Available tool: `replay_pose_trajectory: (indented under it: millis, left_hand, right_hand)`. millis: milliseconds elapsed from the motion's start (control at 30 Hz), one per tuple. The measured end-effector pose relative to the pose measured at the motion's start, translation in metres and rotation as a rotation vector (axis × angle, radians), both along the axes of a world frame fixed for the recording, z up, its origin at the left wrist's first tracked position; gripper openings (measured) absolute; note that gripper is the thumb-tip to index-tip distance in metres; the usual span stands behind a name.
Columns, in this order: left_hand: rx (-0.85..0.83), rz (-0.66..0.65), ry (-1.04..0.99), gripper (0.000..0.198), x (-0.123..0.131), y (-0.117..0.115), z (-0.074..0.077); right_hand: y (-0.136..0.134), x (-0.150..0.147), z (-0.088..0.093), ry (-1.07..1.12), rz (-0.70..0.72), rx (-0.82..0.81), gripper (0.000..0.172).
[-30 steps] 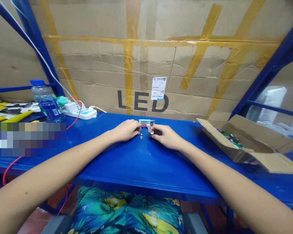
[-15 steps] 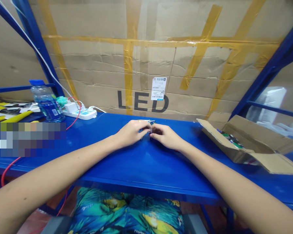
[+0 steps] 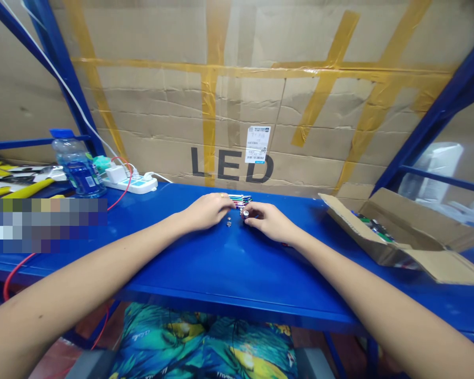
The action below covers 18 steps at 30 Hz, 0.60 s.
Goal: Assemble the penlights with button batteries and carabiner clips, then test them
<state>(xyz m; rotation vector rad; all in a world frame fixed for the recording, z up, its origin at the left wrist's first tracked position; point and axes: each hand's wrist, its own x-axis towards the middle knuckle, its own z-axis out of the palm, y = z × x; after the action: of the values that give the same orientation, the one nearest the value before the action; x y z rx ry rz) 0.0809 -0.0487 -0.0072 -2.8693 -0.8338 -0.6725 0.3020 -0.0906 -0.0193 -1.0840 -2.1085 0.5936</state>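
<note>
My right hand [image 3: 272, 222] pinches a small round silver piece [image 3: 246, 214] between thumb and fingers; its exact kind is too small to tell. My left hand [image 3: 207, 211] rests low over the table, fingers bent forward and slightly apart, and I see nothing in it. Its fingertips are beside a row of slim, pen-like sticks [image 3: 243, 200] in several colours, partly hidden behind both hands. Between the hands, small shiny metal parts [image 3: 229, 222] stand on the blue table [image 3: 237, 268].
To the right, an opened cardboard box [image 3: 403, 258] holds green, blue and dark items. At the left are a blue-capped bottle [image 3: 79, 168], a white power strip [image 3: 138, 184] with plugs, a red cable [image 3: 13, 276] and yellow-handled tools [image 3: 31, 188]. A large carton [image 3: 161, 116] stands behind.
My hands, close together before, have drawn apart, the left one moving a little left. The small metal parts and more of the coloured sticks now show between them.
</note>
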Motion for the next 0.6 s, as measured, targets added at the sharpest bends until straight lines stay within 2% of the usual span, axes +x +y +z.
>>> replay_pose_trajectory:
  millis: [133,333,433,533,600]
  left_hand:
    - [-0.052,-0.066,0.136,0.024,-0.005,0.008,-0.006]
    - [-0.095,-0.103,0.119,0.018,-0.003,0.008,-0.007]
    - [-0.120,-0.060,0.108,0.011,-0.002,0.006,-0.004]
    - [-0.073,-0.009,0.025,0.009,-0.001,0.002,0.000]
    - [-0.023,-0.022,-0.097,0.011,0.001,-0.002,0.002]
  right_hand:
    - [0.001,0.001,-0.001,-0.021,0.004,-0.001,0.008]
    - [-0.001,0.000,0.001,-0.038,0.006,-0.005,0.009]
    - [-0.001,0.000,0.001,-0.042,0.002,-0.007,0.009]
    - [-0.001,0.000,0.001,-0.044,0.005,0.001,0.008]
    - [0.000,0.000,0.000,-0.050,0.010,0.007,0.007]
